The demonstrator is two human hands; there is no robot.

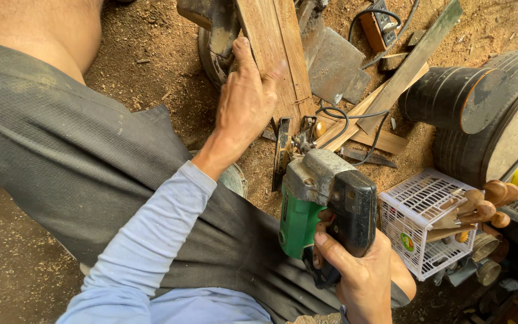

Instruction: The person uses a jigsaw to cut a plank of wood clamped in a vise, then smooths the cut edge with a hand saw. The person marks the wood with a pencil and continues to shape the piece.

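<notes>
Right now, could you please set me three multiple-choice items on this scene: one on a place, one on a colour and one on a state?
1. Where does the white basket stand?
A. Right of the power tool
B. On the plank
C. Under the left hand

2. What colour is the power tool's motor housing?
A. Red
B. Green
C. Yellow

3. How does the left hand meet the wooden plank?
A. Hovers clear of it
B. Presses flat on it
C. Lifts it upright

Answers: 1 A, it sits on the ground right of the tool. 2 B, green below a black handle held by the right hand. 3 B, palm and fingers lie on the plank.
</notes>
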